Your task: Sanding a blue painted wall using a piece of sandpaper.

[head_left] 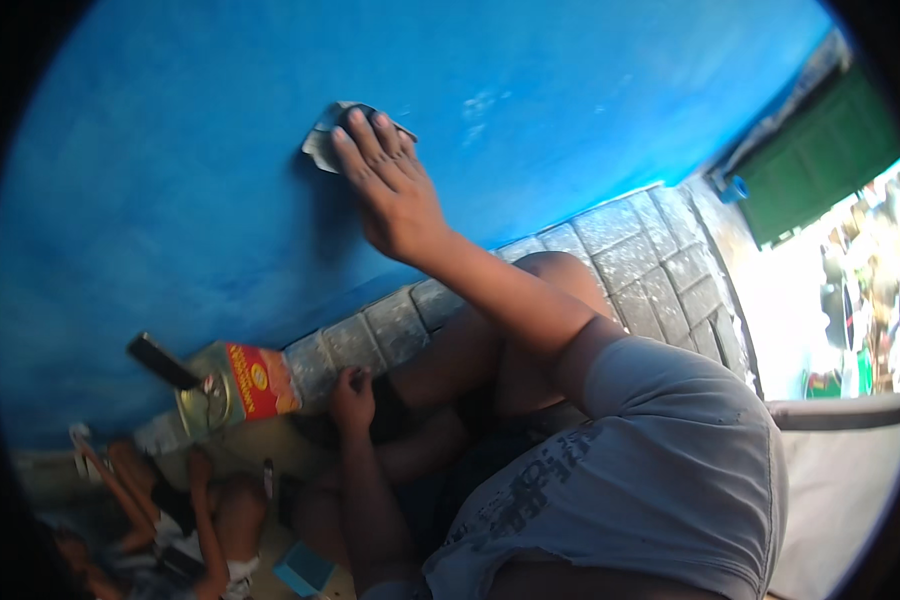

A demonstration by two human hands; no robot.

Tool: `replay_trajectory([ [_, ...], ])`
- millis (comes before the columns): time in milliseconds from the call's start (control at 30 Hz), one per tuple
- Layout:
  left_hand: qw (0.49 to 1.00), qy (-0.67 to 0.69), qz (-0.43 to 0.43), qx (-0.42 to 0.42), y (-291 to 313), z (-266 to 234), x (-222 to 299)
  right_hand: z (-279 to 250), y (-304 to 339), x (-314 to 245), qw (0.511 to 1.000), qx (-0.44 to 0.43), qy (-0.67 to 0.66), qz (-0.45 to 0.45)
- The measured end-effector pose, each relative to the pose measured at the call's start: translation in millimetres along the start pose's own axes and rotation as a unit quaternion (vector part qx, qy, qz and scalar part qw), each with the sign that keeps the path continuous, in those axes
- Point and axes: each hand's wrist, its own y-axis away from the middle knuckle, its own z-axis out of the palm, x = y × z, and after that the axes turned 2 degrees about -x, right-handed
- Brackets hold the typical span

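My right hand (395, 195) lies against the blue wall (220, 200), fingers flat over a crumpled pale grey sheet that looks like sandpaper (320, 143). The sheet's edges curl out around the fingers, and it touches the wall. My left hand (353, 402) rests low beside my leg, its fingers curled in. Whatever it may hold is too small to make out. Left of that hand stands a metal tin (210, 400) with a red and yellow label. A dark flat handle (162, 360) sticks up from the tin's top.
Grey paving blocks (660, 260) run along the foot of the wall. Another person (185, 530) sits at the lower left, near a light blue box-like thing (304, 570). Whitish scuffs (485, 105) mark the wall. A green panel (820, 160) stands at the far right.
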Motion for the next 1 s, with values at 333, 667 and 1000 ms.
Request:
replay_trajectory([
  [333,0.999,-0.031,0.005,-0.013,-3,1,18,21,43,-24,0.992,-0.11,-0.004,0.059],
  [667,1.0,-0.024,-0.004,-0.02,-3,0,26,43,74,-12,0.99,-0.129,0.057,0.025],
  [1000,1.0,-0.012,-0.01,-0.005,-1,-4,28,27,46,-15,0.993,-0.081,0.076,0.041],
])
